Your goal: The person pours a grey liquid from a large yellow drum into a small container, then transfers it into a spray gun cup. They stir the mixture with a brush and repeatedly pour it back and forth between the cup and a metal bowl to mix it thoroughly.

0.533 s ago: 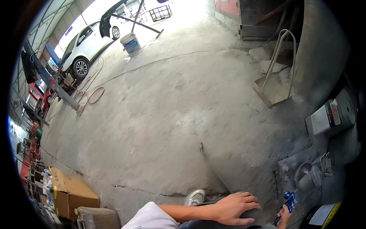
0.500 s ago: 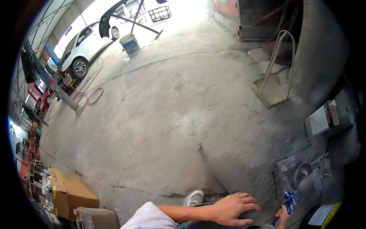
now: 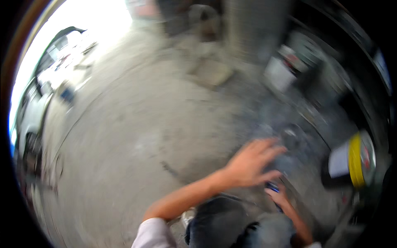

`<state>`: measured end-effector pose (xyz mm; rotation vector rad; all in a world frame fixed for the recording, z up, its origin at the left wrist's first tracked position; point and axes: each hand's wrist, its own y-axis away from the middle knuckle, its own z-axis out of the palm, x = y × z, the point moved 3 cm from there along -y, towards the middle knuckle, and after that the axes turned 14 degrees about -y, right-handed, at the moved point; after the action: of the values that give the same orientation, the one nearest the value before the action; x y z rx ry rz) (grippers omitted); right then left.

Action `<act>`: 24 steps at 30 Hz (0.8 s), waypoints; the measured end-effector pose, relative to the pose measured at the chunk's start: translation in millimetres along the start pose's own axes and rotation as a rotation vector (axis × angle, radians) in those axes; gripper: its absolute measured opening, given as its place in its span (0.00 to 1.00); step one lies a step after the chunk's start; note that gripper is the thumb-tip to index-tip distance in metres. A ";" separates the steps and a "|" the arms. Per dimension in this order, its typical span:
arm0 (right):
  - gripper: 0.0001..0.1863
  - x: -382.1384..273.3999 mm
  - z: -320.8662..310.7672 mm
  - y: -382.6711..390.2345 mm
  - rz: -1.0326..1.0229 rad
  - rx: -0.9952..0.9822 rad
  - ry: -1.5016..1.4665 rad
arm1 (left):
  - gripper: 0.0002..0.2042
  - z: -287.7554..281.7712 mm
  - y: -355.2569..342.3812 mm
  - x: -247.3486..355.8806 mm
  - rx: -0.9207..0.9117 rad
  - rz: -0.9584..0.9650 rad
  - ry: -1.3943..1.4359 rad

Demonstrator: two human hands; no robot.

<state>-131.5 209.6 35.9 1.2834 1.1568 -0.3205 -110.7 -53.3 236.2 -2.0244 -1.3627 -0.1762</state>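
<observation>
One blue tool (image 3: 271,187) sits in a person's right hand (image 3: 283,197), near and to the right, as the left hand (image 3: 250,163) spreads its fingers wide just beyond it.
Blur softens the whole scene: the right hand's closed fingers hide the tool's middle, its exact kind is hard to make out, and whether the left thumb touches it cannot be told. A round vessel (image 3: 291,138) past the left fingertips is only a dim smear on the concrete floor (image 3: 124,165). At right stands a yellow-banded can (image 3: 356,159), its label unreadable; farther off, a dustpan (image 3: 211,73) loses its handle's outline. The left sleeve (image 3: 154,234) is cut off at the near edge.
</observation>
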 end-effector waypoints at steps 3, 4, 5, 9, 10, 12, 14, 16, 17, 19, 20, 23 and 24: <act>0.31 4.6 -1.1 1.0 -0.171 -0.186 0.169 | 0.31 30.3 -18.1 -3.3 -0.198 0.103 -0.137; 0.34 2.1 -6.3 3.0 -0.311 -0.243 0.186 | 0.31 42.2 -22.4 -0.5 -0.254 0.143 -0.123; 0.35 8.2 -12.9 8.5 -0.336 -0.272 0.173 | 0.31 56.5 -21.0 4.4 -0.313 0.169 -0.119; 0.36 20.2 -36.3 28.6 -0.265 -0.367 0.077 | 0.32 75.0 -34.7 24.0 -0.385 0.383 -0.120; 0.35 22.1 -36.5 31.3 -0.284 -0.348 0.054 | 0.32 74.1 -37.6 24.4 -0.380 0.410 -0.113; 0.35 23.9 -40.9 33.2 -0.322 -0.316 0.022 | 0.32 77.0 -47.4 27.3 -0.359 0.450 -0.121; 0.34 30.0 -42.0 32.6 -0.256 -0.263 0.016 | 0.31 81.1 -55.8 32.0 -0.341 0.480 -0.146; 0.33 35.7 -45.5 32.4 -0.298 -0.207 -0.004 | 0.30 88.6 -69.5 37.8 -0.328 0.494 -0.141; 0.33 40.2 -47.7 33.0 -0.374 -0.174 -0.025 | 0.30 93.1 -76.1 41.4 -0.320 0.502 -0.137; 0.33 45.7 -56.3 35.9 -0.442 -0.127 -0.071 | 0.29 103.8 -88.0 49.8 -0.348 0.503 -0.137; 0.33 48.0 -62.2 37.9 -0.435 -0.111 -0.098 | 0.29 110.9 -93.2 54.7 -0.363 0.505 -0.137; 0.33 46.5 -77.3 44.9 -0.422 0.087 -0.064 | 0.27 137.6 -104.2 72.3 -0.328 0.327 -0.172; 0.33 45.9 -82.2 47.5 -0.409 0.187 -0.028 | 0.28 148.8 -110.2 71.9 -0.318 0.188 -0.231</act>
<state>-115.6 313.8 38.3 1.1901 1.3887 -0.7605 -211.2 115.6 207.1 -2.4913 -1.3368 -0.0798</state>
